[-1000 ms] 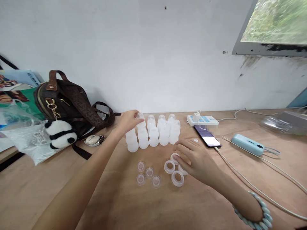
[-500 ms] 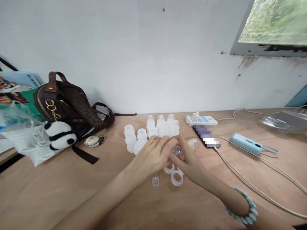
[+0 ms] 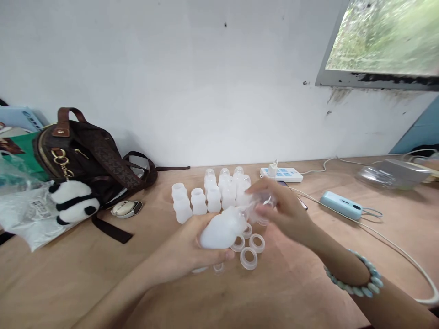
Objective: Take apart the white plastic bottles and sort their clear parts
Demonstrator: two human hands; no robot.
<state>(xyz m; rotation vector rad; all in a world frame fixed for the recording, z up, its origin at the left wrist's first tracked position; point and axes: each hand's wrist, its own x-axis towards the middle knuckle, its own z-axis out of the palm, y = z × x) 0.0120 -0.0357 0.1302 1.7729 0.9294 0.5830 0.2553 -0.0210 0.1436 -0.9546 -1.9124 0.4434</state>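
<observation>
My left hand is wrapped round a frosted white baby bottle, which lies tilted with its neck toward the right. At that neck, my right hand grips a clear dome cap, slightly blurred; whether cap and bottle touch I cannot tell. Several translucent collar rings lie on the table below the hands. A small clear nipple sits beside them, partly covered by my left hand. Behind the hands stand several open bottles and, farther back, bottles with clear caps.
A dark backpack with a panda charm and a computer mouse are at left. On the right are a power strip, a phone partly behind my hand, a blue power bank, a white cable and clear plastic packaging.
My hands, close together before, have moved apart. The bottle now shows in my left hand, tilted, and the right hand has shifted right with the cap. The view has shifted slightly.
</observation>
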